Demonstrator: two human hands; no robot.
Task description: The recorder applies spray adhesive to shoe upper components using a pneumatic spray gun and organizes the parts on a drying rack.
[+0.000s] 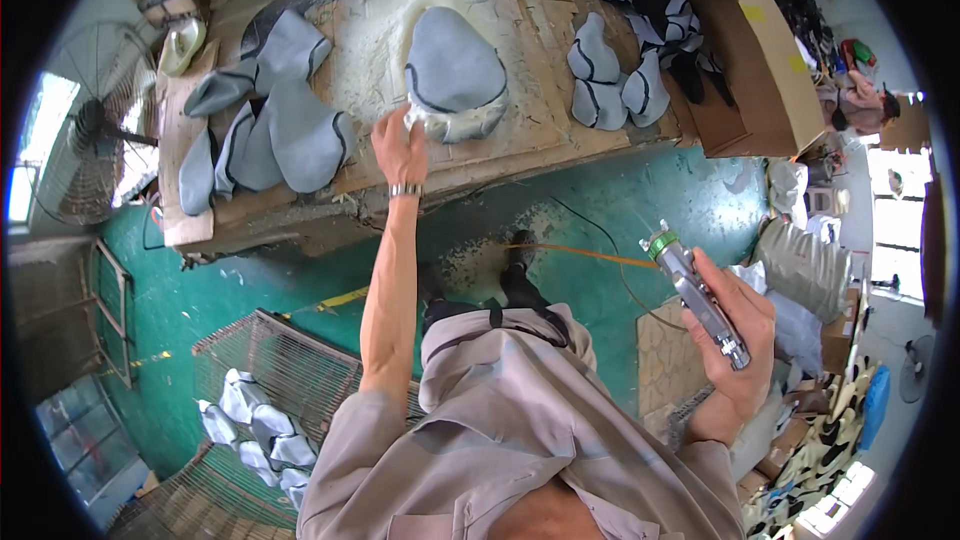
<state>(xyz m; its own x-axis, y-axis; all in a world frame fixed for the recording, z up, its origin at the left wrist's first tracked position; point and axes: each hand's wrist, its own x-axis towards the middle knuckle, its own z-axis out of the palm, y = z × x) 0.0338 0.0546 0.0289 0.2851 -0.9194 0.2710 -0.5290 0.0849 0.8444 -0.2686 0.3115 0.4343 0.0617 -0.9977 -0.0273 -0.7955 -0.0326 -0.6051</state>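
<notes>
A rounded grey fabric-covered pad [455, 58] with a dark edging strip lies on the workbench, atop a lower piece crusted with whitish residue [470, 124]. My left hand [400, 147], a metal watch at its wrist, is at the near left edge of this pad. Its fingers are closed together on that edge; the fingertips are partly hidden. Held out to the right above the floor, my right hand [738, 325] grips a spray gun [697, 297] with a metal body and a green ring near its nozzle. The nozzle points toward the bench.
Grey pads [300, 135] are grouped left on the cardboard-covered workbench [540, 145]; smaller grey pieces [605, 80] lie right, near an open cardboard box [790, 60]. A wire rack [300, 345] holds several pads at lower left. An orange hose [590, 255] crosses the green floor. A fan [95, 125] stands far left.
</notes>
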